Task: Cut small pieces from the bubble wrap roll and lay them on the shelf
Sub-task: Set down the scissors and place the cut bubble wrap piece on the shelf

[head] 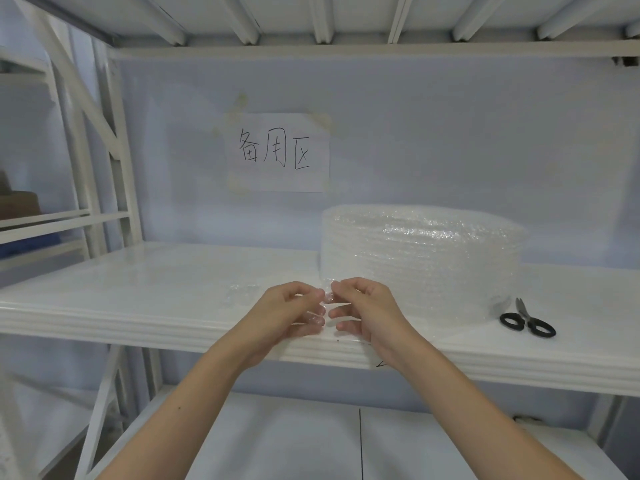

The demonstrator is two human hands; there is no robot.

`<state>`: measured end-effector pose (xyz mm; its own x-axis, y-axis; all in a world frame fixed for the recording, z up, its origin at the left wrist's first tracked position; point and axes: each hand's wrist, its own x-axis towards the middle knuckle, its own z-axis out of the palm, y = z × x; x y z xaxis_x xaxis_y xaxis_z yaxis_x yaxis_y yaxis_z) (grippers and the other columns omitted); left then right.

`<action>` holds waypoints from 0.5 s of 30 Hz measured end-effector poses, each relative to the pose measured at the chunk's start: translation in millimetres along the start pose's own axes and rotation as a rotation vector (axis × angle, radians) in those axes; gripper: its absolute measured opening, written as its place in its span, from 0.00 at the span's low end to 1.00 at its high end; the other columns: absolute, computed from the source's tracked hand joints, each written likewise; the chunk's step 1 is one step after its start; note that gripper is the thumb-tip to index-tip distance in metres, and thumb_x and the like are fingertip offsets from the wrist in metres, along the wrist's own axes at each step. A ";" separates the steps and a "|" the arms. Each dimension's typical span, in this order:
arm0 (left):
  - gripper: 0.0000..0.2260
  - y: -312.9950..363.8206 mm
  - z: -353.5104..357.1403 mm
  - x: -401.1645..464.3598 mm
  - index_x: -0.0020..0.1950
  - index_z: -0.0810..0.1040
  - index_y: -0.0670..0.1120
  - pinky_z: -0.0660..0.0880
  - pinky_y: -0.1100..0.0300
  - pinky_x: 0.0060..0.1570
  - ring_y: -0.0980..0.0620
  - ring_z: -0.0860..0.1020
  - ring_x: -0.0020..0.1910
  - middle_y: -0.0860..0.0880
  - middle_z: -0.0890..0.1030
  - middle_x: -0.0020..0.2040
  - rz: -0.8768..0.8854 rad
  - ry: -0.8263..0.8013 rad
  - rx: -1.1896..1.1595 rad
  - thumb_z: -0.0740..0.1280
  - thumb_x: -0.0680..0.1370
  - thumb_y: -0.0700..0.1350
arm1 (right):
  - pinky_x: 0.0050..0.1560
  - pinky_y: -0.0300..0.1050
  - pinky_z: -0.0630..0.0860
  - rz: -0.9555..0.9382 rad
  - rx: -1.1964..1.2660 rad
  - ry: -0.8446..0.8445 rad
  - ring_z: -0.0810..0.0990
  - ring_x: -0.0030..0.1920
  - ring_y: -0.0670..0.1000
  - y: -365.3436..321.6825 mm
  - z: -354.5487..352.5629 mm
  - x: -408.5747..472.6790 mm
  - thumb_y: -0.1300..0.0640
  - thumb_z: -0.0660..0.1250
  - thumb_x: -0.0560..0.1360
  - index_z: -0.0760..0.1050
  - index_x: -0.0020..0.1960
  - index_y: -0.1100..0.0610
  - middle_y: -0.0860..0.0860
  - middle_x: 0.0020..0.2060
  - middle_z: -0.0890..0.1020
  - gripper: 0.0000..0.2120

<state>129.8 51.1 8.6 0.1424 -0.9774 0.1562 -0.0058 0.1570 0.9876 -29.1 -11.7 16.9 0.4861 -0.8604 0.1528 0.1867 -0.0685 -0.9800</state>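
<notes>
A wide roll of clear bubble wrap (pixel 422 258) lies flat on the white shelf (pixel 138 306), right of centre. My left hand (pixel 291 313) and my right hand (pixel 360 306) meet in front of the roll's left edge, thumbs and fingers pinched on a small clear bubble wrap piece (pixel 323 308) held between them above the shelf's front lip. Another small cut piece (pixel 242 293) lies flat on the shelf just left of my left hand. Black-handled scissors (pixel 526 320) rest on the shelf to the right of the roll, blades pointing back.
A paper sign (pixel 278 152) with handwritten characters is taped to the back wall. The shelf above (pixel 346 46) hangs low overhead. White uprights (pixel 117 150) stand at the left, with a neighbouring rack beyond. A lower shelf (pixel 311 445) sits beneath my forearms.
</notes>
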 end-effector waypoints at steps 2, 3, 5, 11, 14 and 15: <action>0.09 0.9 -3.5 -1.6 0.51 0.81 0.39 0.82 0.52 0.52 0.48 0.82 0.41 0.43 0.83 0.42 0.008 0.017 -0.003 0.70 0.78 0.45 | 0.34 0.41 0.80 -0.015 0.032 0.011 0.81 0.34 0.51 -1.6 4.4 3.1 0.59 0.69 0.77 0.79 0.47 0.61 0.56 0.40 0.84 0.05; 0.08 1.4 -5.3 -2.2 0.50 0.81 0.38 0.82 0.53 0.51 0.49 0.82 0.41 0.42 0.83 0.41 0.016 0.030 -0.003 0.70 0.78 0.44 | 0.35 0.41 0.79 -0.017 0.048 0.009 0.81 0.34 0.51 -2.4 7.0 4.6 0.59 0.69 0.77 0.79 0.46 0.61 0.57 0.40 0.83 0.05; 0.07 1.6 -8.8 -2.4 0.49 0.81 0.38 0.82 0.56 0.48 0.50 0.82 0.39 0.42 0.83 0.40 0.030 0.063 0.005 0.71 0.78 0.42 | 0.35 0.41 0.79 -0.015 0.065 -0.008 0.81 0.34 0.52 -4.6 13.0 7.3 0.58 0.69 0.77 0.80 0.46 0.61 0.57 0.40 0.83 0.06; 0.05 3.5 -18.4 -3.7 0.47 0.78 0.41 0.81 0.58 0.44 0.49 0.83 0.38 0.41 0.84 0.40 0.064 0.156 -0.025 0.72 0.76 0.41 | 0.34 0.41 0.79 -0.038 0.048 -0.015 0.82 0.35 0.51 -7.2 26.2 14.4 0.57 0.70 0.76 0.81 0.53 0.60 0.54 0.39 0.85 0.09; 0.05 2.4 -22.7 -5.0 0.44 0.77 0.43 0.81 0.56 0.48 0.49 0.83 0.38 0.41 0.86 0.42 0.082 0.171 -0.061 0.72 0.77 0.40 | 0.35 0.41 0.79 -0.025 0.104 -0.036 0.83 0.36 0.52 -6.5 28.2 17.6 0.58 0.69 0.77 0.81 0.54 0.60 0.56 0.41 0.86 0.08; 0.05 2.3 -24.2 -5.5 0.43 0.77 0.43 0.81 0.56 0.48 0.49 0.83 0.38 0.41 0.86 0.42 0.081 0.168 -0.075 0.71 0.77 0.40 | 0.36 0.41 0.80 -0.015 0.127 -0.044 0.83 0.36 0.53 -6.5 28.6 18.4 0.60 0.69 0.77 0.80 0.55 0.61 0.57 0.42 0.86 0.08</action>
<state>152.9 60.3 9.6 0.3077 -0.9248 0.2238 0.0493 0.2503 0.9669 3.0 -12.7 29.7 0.5189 -0.8366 0.1753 0.2996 -0.0141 -0.9540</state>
